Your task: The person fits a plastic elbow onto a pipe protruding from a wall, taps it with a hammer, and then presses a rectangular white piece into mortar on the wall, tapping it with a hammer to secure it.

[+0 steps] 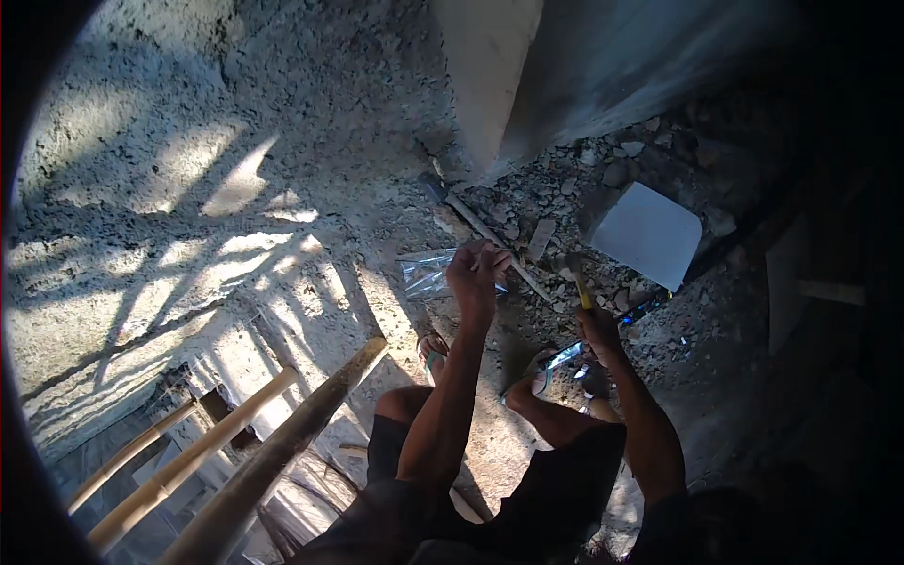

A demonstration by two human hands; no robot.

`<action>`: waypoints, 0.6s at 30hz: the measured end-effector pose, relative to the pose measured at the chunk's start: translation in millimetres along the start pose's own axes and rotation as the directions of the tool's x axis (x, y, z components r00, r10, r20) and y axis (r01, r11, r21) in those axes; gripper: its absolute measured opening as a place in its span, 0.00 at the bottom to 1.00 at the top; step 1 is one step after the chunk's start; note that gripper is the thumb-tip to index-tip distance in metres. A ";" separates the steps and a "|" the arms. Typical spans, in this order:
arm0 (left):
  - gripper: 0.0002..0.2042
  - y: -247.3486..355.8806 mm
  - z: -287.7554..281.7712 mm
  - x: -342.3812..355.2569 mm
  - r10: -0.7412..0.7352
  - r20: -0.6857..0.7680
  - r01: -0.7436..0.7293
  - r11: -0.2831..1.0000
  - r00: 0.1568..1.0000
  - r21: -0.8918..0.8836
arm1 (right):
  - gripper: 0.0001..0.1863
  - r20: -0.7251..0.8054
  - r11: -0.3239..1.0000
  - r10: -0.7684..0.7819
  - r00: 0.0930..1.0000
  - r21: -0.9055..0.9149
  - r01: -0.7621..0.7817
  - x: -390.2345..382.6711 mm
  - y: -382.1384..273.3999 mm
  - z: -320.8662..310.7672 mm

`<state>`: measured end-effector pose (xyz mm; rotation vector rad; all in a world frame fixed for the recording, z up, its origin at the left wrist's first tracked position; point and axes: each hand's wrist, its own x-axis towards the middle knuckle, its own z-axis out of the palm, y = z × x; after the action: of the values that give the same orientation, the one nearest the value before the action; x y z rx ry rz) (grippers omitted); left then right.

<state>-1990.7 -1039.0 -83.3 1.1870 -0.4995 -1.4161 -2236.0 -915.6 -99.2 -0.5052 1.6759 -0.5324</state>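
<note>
Left hand (473, 278) curled, right hand (597, 331) clenched

Dressed in dark, roughly knee-length shorts (565, 471), between five and seven o'clock. Clad in a dark top (381, 513), too shadowed to read closely, with a short sleeve (670, 513) toward half past four, leaving both forearms (650, 428) bare. Shod in open, pale greenish sandals (540, 382) near six and half past four.

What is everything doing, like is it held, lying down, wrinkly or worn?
Left hand: fingers curled; can't tell what's inside.
Right hand: closed around a handle.
Yellow-handled hammer: held in the right hand.
Long-handled hammer: lying on the ground.
Clear plastic: wrinkled, shiny.
White panel: in one piece.
Flip-flops: worn.
Bamboo poles: side by side, separate.
</note>
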 end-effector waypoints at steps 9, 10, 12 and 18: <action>0.11 -91.9 -9.7 99.8 0.140 -0.118 -0.165 0.956 0.983 -0.243 | 0.18 0.157 0.932 -0.181 0.971 -0.286 0.220 177.4 25.3 32.6; 0.11 -99.2 -11.1 107.2 0.159 -0.104 -0.181 0.947 0.982 -0.264 | 0.18 0.192 0.904 -0.218 0.957 -0.330 0.272 188.2 34.9 30.0; 0.11 -108.1 -15.0 119.4 0.211 -0.111 -0.237 0.913 0.971 -0.333 | 0.18 0.199 0.887 -0.234 0.952 -0.357 0.293 202.7 50.4 26.6; 0.09 -126.7 -20.9 147.2 0.232 -0.196 -0.302 0.794 0.953 -0.528 | 0.17 0.228 0.278 -0.286 0.931 -0.910 0.308 192.9 37.6 28.1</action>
<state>-2007.5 -1135.5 -252.3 0.6884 -0.1377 -1.1226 -2240.5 -1003.0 -277.4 -1.7299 1.7426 0.3122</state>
